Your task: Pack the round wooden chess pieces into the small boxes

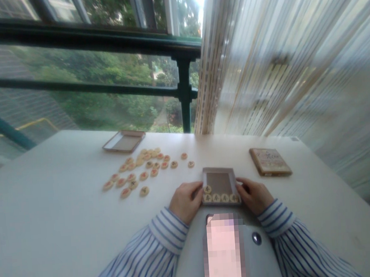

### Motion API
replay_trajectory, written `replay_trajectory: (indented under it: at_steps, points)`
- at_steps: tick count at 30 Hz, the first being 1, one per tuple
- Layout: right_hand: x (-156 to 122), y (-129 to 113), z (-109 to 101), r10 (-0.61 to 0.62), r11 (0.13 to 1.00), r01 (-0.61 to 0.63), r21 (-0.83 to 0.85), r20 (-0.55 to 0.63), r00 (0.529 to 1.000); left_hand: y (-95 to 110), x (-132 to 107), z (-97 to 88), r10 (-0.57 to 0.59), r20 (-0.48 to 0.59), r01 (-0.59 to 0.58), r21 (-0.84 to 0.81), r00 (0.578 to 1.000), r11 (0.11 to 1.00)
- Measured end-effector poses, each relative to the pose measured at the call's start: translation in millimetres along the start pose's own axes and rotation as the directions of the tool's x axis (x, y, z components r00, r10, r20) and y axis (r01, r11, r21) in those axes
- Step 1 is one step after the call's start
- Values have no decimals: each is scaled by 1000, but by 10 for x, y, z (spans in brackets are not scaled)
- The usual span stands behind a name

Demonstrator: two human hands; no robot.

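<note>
A shallow open box (219,182) lies on the white table in front of me. Several round xiangqi pieces (216,198) with dark characters line its near edge, and one more piece (207,189) sits above the row at the left. My left hand (186,201) grips the box's left side, fingers curled and thumb against the wall. At the opposite side, my right hand (255,193) holds the box wall between thumb and fingers. Left of the box, loose xiangqi pieces (144,175) with red or dark characters are scattered, some bunched together at the back.
Toward the back left lies an open shallow lid or tray (124,142). A closed flat box (270,161) with printing rests at the right. The table (51,213) ends at a window with a green railing (185,92); a striped curtain (262,67) hangs at the right.
</note>
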State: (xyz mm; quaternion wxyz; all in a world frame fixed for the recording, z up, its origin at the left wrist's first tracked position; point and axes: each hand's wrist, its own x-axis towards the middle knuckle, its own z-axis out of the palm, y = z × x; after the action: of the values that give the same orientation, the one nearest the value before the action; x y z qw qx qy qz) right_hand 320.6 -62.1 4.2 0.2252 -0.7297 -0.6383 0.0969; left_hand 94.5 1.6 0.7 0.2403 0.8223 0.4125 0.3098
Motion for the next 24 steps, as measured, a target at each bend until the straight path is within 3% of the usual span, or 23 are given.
replay_trajectory:
  at_steps: [6,11,17,24]
  points:
    - [-11,-27,-80,20,999,-18,29,-73,997,-5,-24,5,-42,-92,40,-21,995,999]
    - [5,-122,-204,-38,999,43,27,-171,985,0,-69,-55,-52,-125,49,-23,991,999]
    - [117,-314,-255,-185,981,191,32,-130,974,-13,-145,-298,2,-149,5,42,989,999]
    - [250,-789,-266,-341,939,340,-46,-25,940,-219,-282,-661,32,-202,14,223,979,975]
